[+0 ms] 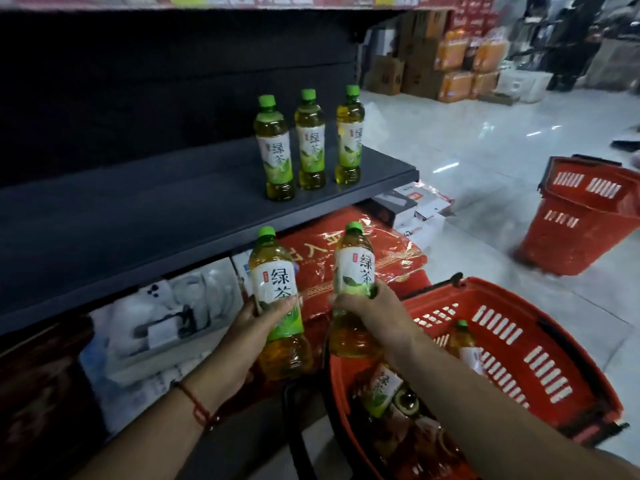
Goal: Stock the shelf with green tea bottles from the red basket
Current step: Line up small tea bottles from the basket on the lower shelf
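your left hand (258, 320) gripped one green tea bottle (277, 306), your right hand (372, 311) another (353, 289), both upright above the red basket (540, 362), below the shelf (173, 209) holding three bottles (310, 140).

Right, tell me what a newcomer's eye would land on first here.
Two green tea bottles held upright in the foreground, one in the left hand, one in the right hand, just below the dark shelf. Three matching bottles stand in a row near the shelf's right end. The red basket sits at lower right with more bottles inside.

Bare arms — red string bracelet (195, 405), L wrist.
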